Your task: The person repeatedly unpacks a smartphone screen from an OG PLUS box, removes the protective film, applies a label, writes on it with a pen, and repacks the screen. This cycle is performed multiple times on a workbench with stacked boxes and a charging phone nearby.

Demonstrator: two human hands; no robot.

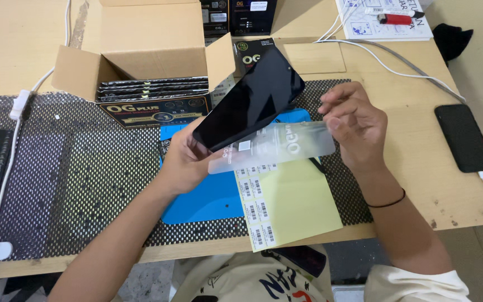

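Both bare forearms reach up from the lower edge of the view and converge toward the middle. The left hand (183,159) sits lower and to the left, its back turned toward the camera, wrist bent slightly inward, the fingers curled away out of sight on the far side and the thumb along the upper edge. The right hand (353,126) is higher, back of the hand also showing, fingers bent and gathered toward the thumb in a light pinch pointing left. A thin black band (386,202) circles the right wrist. A cream-coloured sleeve (415,285) covers the right upper arm near the elbow.
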